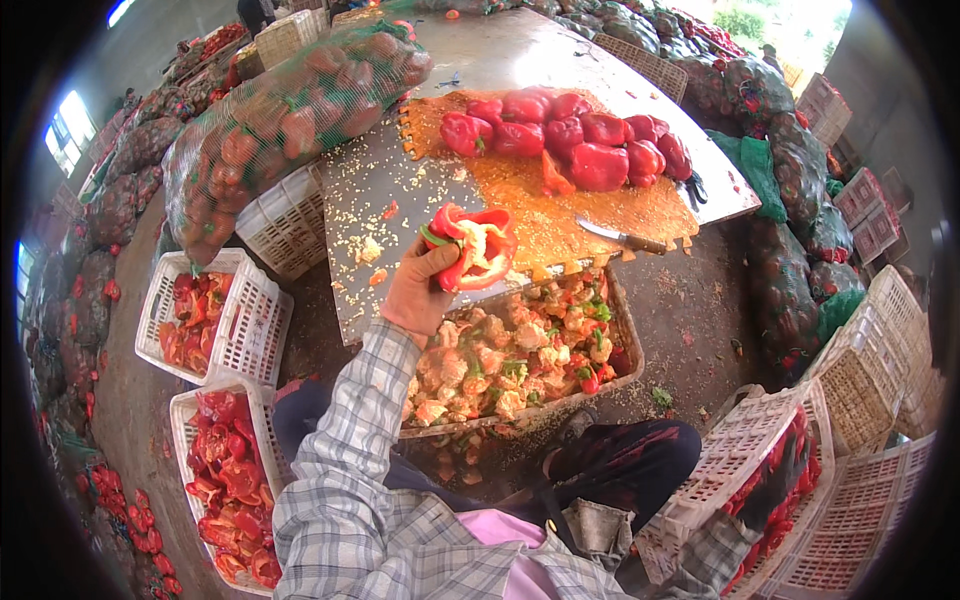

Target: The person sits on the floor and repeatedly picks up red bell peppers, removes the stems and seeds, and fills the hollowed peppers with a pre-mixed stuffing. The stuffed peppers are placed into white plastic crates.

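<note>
My left hand [424,281] is closed around a red bell pepper [491,247] that is cut open, its pale core and seeds showing and a green stem at its left. It hangs over the near edge of the metal table [360,187]. Far to the right, my right hand [776,469], in what looks like a dark glove, is over a white plastic crate [720,457] of red pepper pieces; its fingers cannot be made out. A knife [621,235] with a wooden handle lies on the orange foam mat [517,202]. Whole red peppers [600,165] are heaped behind it.
Below the table edge sits a crate of pepper cores [510,360]. Two crates of red pepper pieces [199,322] stand at left. A green mesh sack of peppers [300,127] lies along the table's left side. More sacks [795,172] and stacked crates [870,352] line the right.
</note>
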The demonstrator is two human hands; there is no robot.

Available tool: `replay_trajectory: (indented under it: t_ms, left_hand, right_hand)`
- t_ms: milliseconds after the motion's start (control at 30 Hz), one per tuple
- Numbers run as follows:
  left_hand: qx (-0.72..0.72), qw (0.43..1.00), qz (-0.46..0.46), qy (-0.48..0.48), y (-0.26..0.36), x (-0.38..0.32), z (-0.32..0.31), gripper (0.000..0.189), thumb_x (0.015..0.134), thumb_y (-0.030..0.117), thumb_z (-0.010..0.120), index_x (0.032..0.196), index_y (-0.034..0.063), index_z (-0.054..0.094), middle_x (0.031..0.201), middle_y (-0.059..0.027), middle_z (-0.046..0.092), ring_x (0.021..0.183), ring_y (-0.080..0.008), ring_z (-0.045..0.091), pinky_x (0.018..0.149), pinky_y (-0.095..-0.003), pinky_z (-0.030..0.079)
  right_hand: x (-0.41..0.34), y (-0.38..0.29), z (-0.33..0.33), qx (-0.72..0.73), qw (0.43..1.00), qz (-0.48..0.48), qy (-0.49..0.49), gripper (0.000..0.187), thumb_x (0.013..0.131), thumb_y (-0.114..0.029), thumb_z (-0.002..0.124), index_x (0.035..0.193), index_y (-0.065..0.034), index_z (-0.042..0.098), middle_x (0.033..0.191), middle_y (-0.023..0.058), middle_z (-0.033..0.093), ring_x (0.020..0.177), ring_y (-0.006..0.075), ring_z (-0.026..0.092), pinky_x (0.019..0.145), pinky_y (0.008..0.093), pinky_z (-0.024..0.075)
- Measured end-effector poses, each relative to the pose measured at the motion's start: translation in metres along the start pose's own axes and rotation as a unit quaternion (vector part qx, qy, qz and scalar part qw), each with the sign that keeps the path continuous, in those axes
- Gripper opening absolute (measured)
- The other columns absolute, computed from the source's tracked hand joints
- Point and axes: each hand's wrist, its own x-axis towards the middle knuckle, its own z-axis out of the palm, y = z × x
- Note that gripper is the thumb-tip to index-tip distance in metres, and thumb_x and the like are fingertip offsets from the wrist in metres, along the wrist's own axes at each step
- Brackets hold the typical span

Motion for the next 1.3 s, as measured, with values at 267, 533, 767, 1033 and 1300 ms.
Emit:
replay_trajectory:
  t_ms: [267,533,767,1033,1300]
  left_hand:
    - [-0.077,0.996,-0.018,-0.037,-0.030,-0.038,0.039,0.056,0.087,0.019,0.067,0.134,0.0035,0.041,0.129,-0.0079,0.052,0.122,-0.0230,0.050,0.106,-0.0386,0.041]
    - [0.383,0.917,0.108,-0.004,-0.058,-0.086,0.076,0.067,0.080,0.017,0.076,0.135,-0.0006,0.041,0.126,-0.0078,0.053,0.117,-0.0184,0.050,0.100,-0.0299,0.040]
    - [0.553,0.803,0.223,0.023,-0.071,-0.093,0.064,0.042,0.084,0.013,0.072,0.120,-0.0004,0.054,0.101,-0.0044,0.060,0.085,-0.0140,0.056,0.082,-0.0276,0.047]
    - [0.322,0.927,0.120,0.150,-0.109,-0.078,0.058,0.020,0.090,0.010,0.066,0.105,-0.0003,0.060,0.090,0.0003,0.060,0.081,-0.0068,0.055,0.072,-0.0221,0.048]
    - [0.752,0.597,0.279,-0.022,-0.055,-0.105,0.066,0.041,0.080,0.022,0.068,0.112,0.0003,0.057,0.099,-0.0181,0.057,0.093,-0.0334,0.056,0.083,-0.0432,0.045]
  right_hand:
    - [-0.032,0.002,0.075,-0.073,0.993,0.008,-0.090,0.060,0.097,-0.048,0.042,0.138,-0.0046,0.038,0.128,0.0165,0.053,0.108,0.0323,0.059,0.087,0.0439,0.0532]
    - [-0.090,0.063,0.202,-0.017,0.902,-0.073,-0.425,0.047,0.099,-0.032,0.044,0.138,-0.0058,0.038,0.131,0.0127,0.050,0.118,0.0269,0.053,0.098,0.0403,0.0461]
    - [-0.109,0.080,0.210,0.244,0.909,0.166,-0.294,0.040,0.097,-0.018,0.050,0.132,-0.0027,0.039,0.124,0.0128,0.053,0.114,0.0233,0.056,0.092,0.0360,0.0489]
    - [-0.099,0.126,0.196,0.253,0.924,0.066,-0.279,0.043,0.098,-0.018,0.047,0.137,-0.0020,0.036,0.129,0.0144,0.050,0.118,0.0241,0.052,0.096,0.0364,0.0445]
    - [-0.090,0.121,0.188,0.126,0.943,0.100,-0.292,0.041,0.096,-0.013,0.048,0.136,-0.0035,0.039,0.128,0.0163,0.049,0.116,0.0254,0.051,0.096,0.0372,0.0430]
